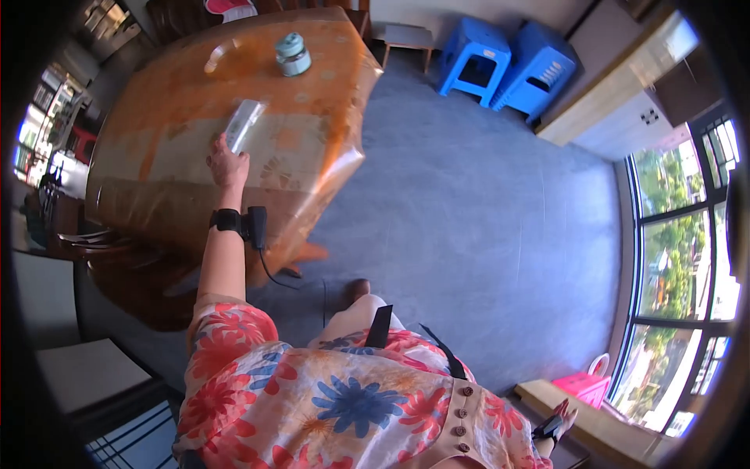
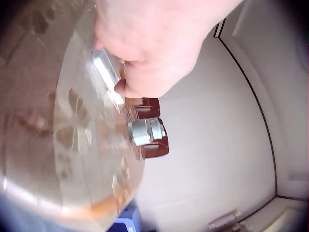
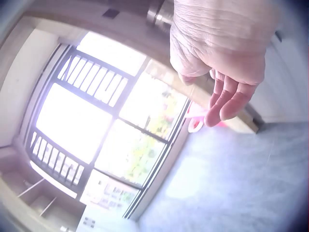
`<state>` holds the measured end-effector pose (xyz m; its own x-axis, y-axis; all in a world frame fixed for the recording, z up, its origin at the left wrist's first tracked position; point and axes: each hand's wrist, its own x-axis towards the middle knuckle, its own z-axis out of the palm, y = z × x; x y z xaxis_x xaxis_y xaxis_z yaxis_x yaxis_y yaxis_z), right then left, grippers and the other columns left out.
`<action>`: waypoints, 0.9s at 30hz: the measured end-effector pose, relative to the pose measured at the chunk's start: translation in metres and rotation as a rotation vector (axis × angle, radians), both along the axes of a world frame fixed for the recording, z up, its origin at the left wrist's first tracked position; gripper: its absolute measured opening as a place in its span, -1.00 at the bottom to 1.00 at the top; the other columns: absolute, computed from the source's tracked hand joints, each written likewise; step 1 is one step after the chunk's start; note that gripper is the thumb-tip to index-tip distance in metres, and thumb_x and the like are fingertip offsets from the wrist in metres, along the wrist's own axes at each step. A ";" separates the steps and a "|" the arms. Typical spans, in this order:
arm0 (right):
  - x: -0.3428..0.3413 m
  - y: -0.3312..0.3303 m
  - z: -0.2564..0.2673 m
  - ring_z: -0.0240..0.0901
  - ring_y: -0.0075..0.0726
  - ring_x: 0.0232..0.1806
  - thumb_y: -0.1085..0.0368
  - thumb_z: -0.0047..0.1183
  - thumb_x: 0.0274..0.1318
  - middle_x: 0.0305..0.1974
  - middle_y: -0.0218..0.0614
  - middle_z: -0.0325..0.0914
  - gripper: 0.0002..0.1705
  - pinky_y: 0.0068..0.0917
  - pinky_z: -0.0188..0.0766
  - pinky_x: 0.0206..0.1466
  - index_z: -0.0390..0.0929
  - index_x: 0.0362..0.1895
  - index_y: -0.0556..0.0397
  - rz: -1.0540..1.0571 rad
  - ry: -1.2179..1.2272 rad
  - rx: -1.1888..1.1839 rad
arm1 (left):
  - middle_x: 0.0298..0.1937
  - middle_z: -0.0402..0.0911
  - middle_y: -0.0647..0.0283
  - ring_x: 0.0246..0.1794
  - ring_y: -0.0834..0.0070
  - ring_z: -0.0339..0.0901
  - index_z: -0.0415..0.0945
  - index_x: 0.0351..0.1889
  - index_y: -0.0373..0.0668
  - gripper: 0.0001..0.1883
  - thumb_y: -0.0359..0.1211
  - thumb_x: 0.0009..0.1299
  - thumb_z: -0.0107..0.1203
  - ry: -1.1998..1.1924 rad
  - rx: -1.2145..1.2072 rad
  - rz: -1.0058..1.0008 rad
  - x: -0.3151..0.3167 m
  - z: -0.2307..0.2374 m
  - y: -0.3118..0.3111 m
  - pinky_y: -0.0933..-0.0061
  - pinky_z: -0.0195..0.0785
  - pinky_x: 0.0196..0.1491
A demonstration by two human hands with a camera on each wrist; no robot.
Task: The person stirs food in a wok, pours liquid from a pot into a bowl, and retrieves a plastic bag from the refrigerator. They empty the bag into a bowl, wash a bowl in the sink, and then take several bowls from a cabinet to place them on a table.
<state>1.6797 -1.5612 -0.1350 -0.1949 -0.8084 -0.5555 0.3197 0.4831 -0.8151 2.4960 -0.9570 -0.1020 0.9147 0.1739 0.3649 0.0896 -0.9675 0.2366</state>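
Note:
My left hand (image 1: 228, 166) reaches over the table (image 1: 156, 125) and pinches the near end of a long, flat, clear shiny packet (image 1: 247, 122). In the left wrist view the thumb lies against the silvery packet (image 2: 107, 72), and the hand covers part of it. Farther back on the table stands a jar (image 1: 292, 56) with a pale blue-green lid. Low at my right side, my right hand (image 1: 564, 416) hangs near a wooden ledge. Its fingers (image 3: 237, 99) are loosely bent and hold nothing in the right wrist view.
Clear plastic covers the patterned tablecloth and overhangs the table's edge. Blue stools (image 1: 475, 55) and a small bench (image 1: 406, 36) stand by the wall. Grey floor (image 1: 484, 195) spreads right of the table, towards tall windows (image 1: 678, 234). A pink container (image 1: 582, 387) sits near the ledge.

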 end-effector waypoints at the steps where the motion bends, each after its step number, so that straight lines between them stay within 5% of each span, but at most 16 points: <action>1: 0.022 -0.005 0.004 0.43 -0.25 -0.02 -0.01 0.00 0.06 -0.03 -0.25 0.45 -0.53 -0.36 0.46 -0.20 0.31 -0.01 -0.05 -0.019 0.009 0.009 | 0.22 0.24 0.11 0.22 0.24 0.20 0.16 0.21 -0.11 -0.27 -0.31 0.01 0.14 0.108 0.001 0.037 0.012 0.005 0.008 0.23 0.01 0.25; 4: 0.125 -0.038 0.012 0.44 -0.25 -0.05 0.03 0.14 -0.01 -0.06 -0.28 0.47 -0.54 -0.35 0.46 -0.24 0.29 -0.08 -0.11 0.190 -0.028 -0.037 | 0.23 0.23 0.11 0.22 0.23 0.19 0.12 0.24 -0.13 -0.24 -0.30 0.01 0.15 0.194 -0.041 0.072 0.032 0.004 0.028 0.24 -0.01 0.27; 10: 0.395 -0.079 0.032 0.45 -0.33 -0.23 0.07 0.00 0.11 -0.16 -0.28 0.49 -0.57 -0.50 0.34 -0.34 0.31 0.05 -0.15 0.774 0.061 -0.017 | 0.09 0.37 0.02 0.12 0.13 0.29 0.16 0.23 -0.04 -0.28 -0.33 0.03 0.13 0.182 -0.130 0.004 0.043 -0.019 0.035 0.19 0.10 0.20; 12: 0.492 -0.070 0.040 0.48 -0.39 -0.31 0.14 0.01 0.11 -0.28 -0.32 0.53 -0.74 -0.56 0.39 -0.45 0.40 -0.12 -0.13 0.928 0.045 -0.038 | 0.07 0.39 0.01 0.08 0.10 0.31 0.18 0.22 -0.09 -0.28 -0.34 0.01 0.14 0.203 -0.143 0.022 0.032 -0.011 0.023 0.17 0.15 0.17; 14: 0.583 -0.079 0.026 0.45 -0.35 -0.37 0.12 -0.04 0.15 -0.25 -0.24 0.50 -0.60 -0.55 0.32 -0.45 0.33 0.04 -0.04 1.117 0.103 -0.080 | 0.06 0.40 0.01 0.06 0.10 0.32 0.20 0.19 -0.17 -0.29 -0.35 -0.01 0.15 0.148 -0.166 0.029 0.019 -0.006 0.015 0.18 0.16 0.15; 21: 0.898 0.040 0.066 0.53 -0.31 -0.45 0.19 -0.10 0.18 -0.29 -0.14 0.51 -0.55 -0.58 0.43 -0.56 0.25 0.11 0.11 1.960 0.122 -0.206 | 0.03 0.41 0.03 -0.01 0.10 0.36 0.23 0.16 -0.24 -0.29 -0.41 -0.03 0.20 0.059 -0.242 0.193 -0.054 -0.004 0.000 0.24 0.19 0.10; 27: 1.064 0.175 0.127 0.52 -0.39 -0.43 0.15 -0.09 0.18 -0.30 -0.20 0.51 -0.57 -0.57 0.43 -0.45 0.30 0.07 0.09 2.473 0.199 -0.455 | 0.05 0.39 0.06 0.06 0.14 0.31 0.21 0.19 -0.17 -0.30 -0.42 0.01 0.17 -0.001 -0.365 0.448 -0.099 -0.004 -0.034 0.24 0.16 0.15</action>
<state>2.7437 -1.3866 -0.0081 0.7809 0.4073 -0.4736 -0.3045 -0.4138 -0.8580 2.3968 -0.9909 -0.1064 0.7222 0.6593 0.2091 0.4717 -0.6906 0.5483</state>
